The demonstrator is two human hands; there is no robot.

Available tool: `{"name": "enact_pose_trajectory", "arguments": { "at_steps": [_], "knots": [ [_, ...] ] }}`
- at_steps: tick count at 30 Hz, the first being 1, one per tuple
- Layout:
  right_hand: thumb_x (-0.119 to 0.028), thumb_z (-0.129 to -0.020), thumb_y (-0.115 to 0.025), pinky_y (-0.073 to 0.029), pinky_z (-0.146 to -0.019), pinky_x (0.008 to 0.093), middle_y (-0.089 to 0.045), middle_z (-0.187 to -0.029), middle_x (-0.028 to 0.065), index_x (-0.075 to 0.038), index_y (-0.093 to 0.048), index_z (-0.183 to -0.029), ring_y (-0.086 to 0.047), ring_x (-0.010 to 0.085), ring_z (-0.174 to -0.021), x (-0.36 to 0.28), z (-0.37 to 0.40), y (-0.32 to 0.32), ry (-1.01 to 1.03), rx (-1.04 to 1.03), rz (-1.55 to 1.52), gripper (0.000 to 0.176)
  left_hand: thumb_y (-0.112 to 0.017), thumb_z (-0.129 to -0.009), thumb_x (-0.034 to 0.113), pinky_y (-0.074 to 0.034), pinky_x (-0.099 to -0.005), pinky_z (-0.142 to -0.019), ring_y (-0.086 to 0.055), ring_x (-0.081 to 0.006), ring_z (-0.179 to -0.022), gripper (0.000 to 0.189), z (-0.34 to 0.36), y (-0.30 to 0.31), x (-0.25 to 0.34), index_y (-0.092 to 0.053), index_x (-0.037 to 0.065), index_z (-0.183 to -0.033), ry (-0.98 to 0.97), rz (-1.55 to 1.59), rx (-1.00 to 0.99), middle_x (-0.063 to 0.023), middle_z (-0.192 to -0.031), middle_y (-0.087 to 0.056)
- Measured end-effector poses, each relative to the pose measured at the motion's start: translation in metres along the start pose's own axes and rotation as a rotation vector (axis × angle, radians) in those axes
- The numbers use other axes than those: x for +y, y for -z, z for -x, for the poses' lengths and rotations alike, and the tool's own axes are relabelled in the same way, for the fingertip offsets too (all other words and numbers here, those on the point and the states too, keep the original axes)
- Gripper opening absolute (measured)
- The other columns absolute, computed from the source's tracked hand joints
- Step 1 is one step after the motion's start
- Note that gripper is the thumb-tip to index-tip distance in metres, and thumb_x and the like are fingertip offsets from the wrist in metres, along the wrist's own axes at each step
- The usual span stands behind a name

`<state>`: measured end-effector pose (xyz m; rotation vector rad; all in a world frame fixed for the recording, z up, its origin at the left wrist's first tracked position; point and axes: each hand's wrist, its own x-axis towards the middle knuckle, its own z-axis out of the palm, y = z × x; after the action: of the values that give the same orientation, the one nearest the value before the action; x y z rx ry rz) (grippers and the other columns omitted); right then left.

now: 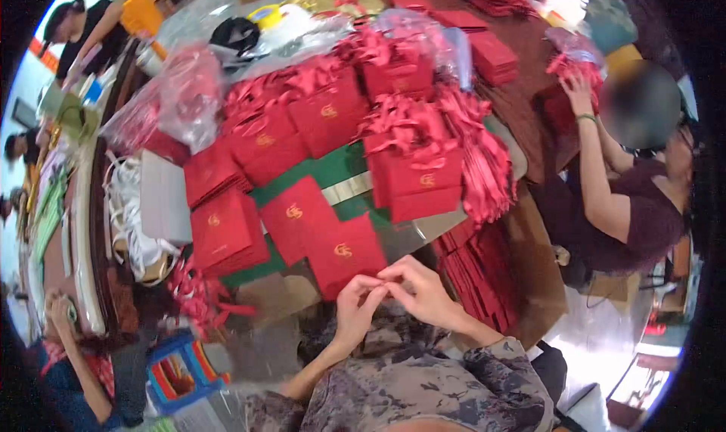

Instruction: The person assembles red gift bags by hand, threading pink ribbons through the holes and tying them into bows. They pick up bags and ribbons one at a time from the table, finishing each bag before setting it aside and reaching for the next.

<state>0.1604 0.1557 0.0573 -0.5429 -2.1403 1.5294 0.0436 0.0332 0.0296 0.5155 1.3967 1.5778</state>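
Note:
Both of my hands meet at the lower middle, just over the near edge of a red bag with a gold emblem. My left hand has thumb and fingertips pressed together. My right hand pinches in the same way, its fingertips touching the left ones. Whatever lies between the fingertips is too small to make out. A second red bag lies flat just beyond, partly under the first. To its left is a stack of red bags, and to the right stand bags with pink ribbons.
A person at the right handles red ribboned items. More people are at the left. Plastic-wrapped bags, a white box and a carton of red bags surround the work area. A blue stool stands lower left.

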Motion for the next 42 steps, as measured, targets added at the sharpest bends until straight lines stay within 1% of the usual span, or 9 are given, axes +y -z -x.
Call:
{"name": "enact_pose_trajectory", "arguments": {
  "at_steps": [3,7,10,13,15,20,23,32,42],
  "knots": [
    [-0.001,-0.094,-0.066,-0.053,-0.076,0.0270,-0.061,-0.101,0.0066,0.000,-0.064,-0.119,-0.063,0.0116,-0.087,0.009,0.002,-0.008,-0.287,-0.050,-0.335,0.025,-0.056,-0.100,0.005,-0.054,-0.0272,-0.075,-0.063,-0.0110,-0.083,0.006,0.003,0.013,-0.013,-0.060,0.000,-0.098,0.129,0.112,0.005,-0.0049,-0.092,-0.067],
    [-0.003,-0.096,-0.063,-0.053,-0.078,0.0270,-0.063,-0.100,0.0062,0.001,-0.064,-0.111,-0.064,0.0114,-0.089,0.016,0.002,-0.012,-0.211,-0.053,-0.291,0.016,-0.060,-0.098,0.004,-0.053,-0.0262,-0.076,-0.064,-0.0107,-0.081,0.005,-0.003,0.027,-0.013,-0.062,0.000,-0.100,0.177,0.292,-0.113,-0.0036,-0.091,-0.068],
    [-0.006,-0.097,-0.063,-0.054,-0.078,0.0277,-0.067,-0.099,0.0060,0.000,-0.064,-0.106,-0.065,0.0119,-0.089,0.006,-0.002,-0.004,-0.260,0.020,-0.308,0.010,-0.075,-0.090,0.011,-0.051,-0.0240,-0.072,-0.066,-0.0099,-0.080,0.017,-0.020,0.036,0.003,-0.068,0.003,-0.104,-0.108,-0.255,0.032,-0.0023,-0.092,-0.070],
    [-0.008,-0.098,-0.062,-0.054,-0.078,0.0290,-0.071,-0.097,0.0072,-0.002,-0.064,-0.105,-0.067,0.0134,-0.088,0.006,-0.012,0.004,-0.327,0.034,-0.270,0.009,-0.079,-0.081,0.010,-0.049,-0.0364,-0.085,-0.064,-0.0253,-0.093,0.033,-0.056,0.055,0.018,-0.068,0.004,-0.111,-0.533,-0.915,0.281,-0.0081,-0.097,-0.066],
    [-0.008,-0.096,-0.065,-0.052,-0.071,0.0268,-0.068,-0.094,0.0073,-0.001,-0.063,-0.105,-0.065,0.0105,-0.084,0.011,-0.026,-0.002,-0.264,0.022,0.110,0.011,-0.080,-0.079,0.013,-0.046,-0.0402,-0.089,-0.060,-0.0292,-0.099,0.036,-0.076,0.060,0.014,-0.068,0.005,-0.112,-0.564,-0.974,0.298,-0.0096,-0.102,-0.065],
    [-0.006,-0.093,-0.067,-0.052,-0.066,0.0316,-0.066,-0.094,0.0122,-0.003,-0.069,-0.103,-0.066,0.0231,-0.076,0.032,-0.052,-0.023,-0.064,0.120,0.316,0.011,-0.078,-0.079,0.022,-0.040,-0.0470,-0.092,-0.049,-0.0325,-0.112,0.044,-0.093,0.061,0.006,-0.067,0.005,-0.118,-0.534,-1.240,0.251,-0.0118,-0.117,-0.058],
    [-0.005,-0.090,-0.068,-0.052,-0.071,0.0386,-0.066,-0.092,0.0145,-0.003,-0.068,-0.101,-0.066,0.0335,-0.084,0.045,-0.060,-0.031,-0.011,0.152,0.393,0.011,-0.077,-0.080,0.021,-0.040,-0.0468,-0.091,-0.050,-0.0325,-0.110,0.041,-0.091,0.059,0.006,-0.067,0.005,-0.116,-0.538,-1.232,0.261,-0.0116,-0.115,-0.058],
    [-0.007,-0.089,-0.072,-0.053,-0.069,0.0309,-0.071,-0.092,0.0121,0.000,-0.069,-0.099,-0.069,0.0201,-0.079,0.051,-0.063,-0.042,-0.069,0.218,0.273,0.013,-0.078,-0.079,0.016,-0.039,-0.0436,-0.087,-0.057,-0.0306,-0.094,0.028,-0.077,0.055,0.023,-0.064,0.009,-0.102,-0.471,-1.080,0.218,-0.0100,-0.096,-0.068],
    [-0.006,-0.085,-0.073,-0.053,-0.069,0.0346,-0.069,-0.088,0.0127,-0.001,-0.069,-0.094,-0.068,0.0257,-0.078,0.036,-0.068,-0.045,-0.038,0.215,0.356,0.011,-0.077,-0.080,0.011,-0.040,-0.0407,-0.088,-0.064,-0.0280,-0.094,0.022,-0.071,0.060,0.024,-0.067,0.009,-0.099,-0.401,-0.959,0.213,-0.0062,-0.093,-0.071]
  ]
}}
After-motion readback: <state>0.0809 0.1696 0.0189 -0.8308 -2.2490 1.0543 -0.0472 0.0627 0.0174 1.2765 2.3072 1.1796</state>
